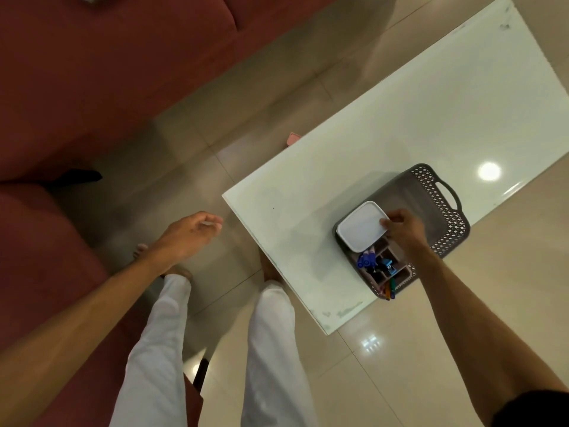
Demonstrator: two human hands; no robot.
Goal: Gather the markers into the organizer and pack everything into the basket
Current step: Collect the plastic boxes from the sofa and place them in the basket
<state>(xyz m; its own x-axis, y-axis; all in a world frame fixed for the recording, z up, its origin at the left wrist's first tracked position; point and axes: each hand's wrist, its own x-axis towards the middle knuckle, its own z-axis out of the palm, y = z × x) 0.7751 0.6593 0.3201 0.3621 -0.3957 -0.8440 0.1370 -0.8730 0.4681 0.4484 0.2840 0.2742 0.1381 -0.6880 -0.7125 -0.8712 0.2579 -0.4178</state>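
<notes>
Pinching the far right corner of a white lidded box (361, 227), my right hand (405, 231) has its thumb on the lid and its fingers curled over the edge, and the box sits tilted across the near left part of the grey basket (443, 208). Just below that grip, toward me, the pink organizer (388, 266) lies inside the basket, partly tucked under the box; I can make out blue items (366, 260) in its compartments and a few markers (390, 288) poking out past its near end, over the basket's near corner. Beyond my hand the basket floor is bare up to the perforated far wall and its handle cut-out, so there is room on that side. The basket rests on the white table (400, 118), close to the table's right edge and not far from its near corner; to the left of the grip and beyond the basket the tabletop is bare. My left hand (187, 234) hangs well apart from all this, off the table's left edge over the tiled floor (200, 124), fingers loosely curled and holding nothing that I can see. Below it are my legs in white trousers (271, 349), and a red sofa (92, 72) fills the left side, with a strip of floor between it and the table.
</notes>
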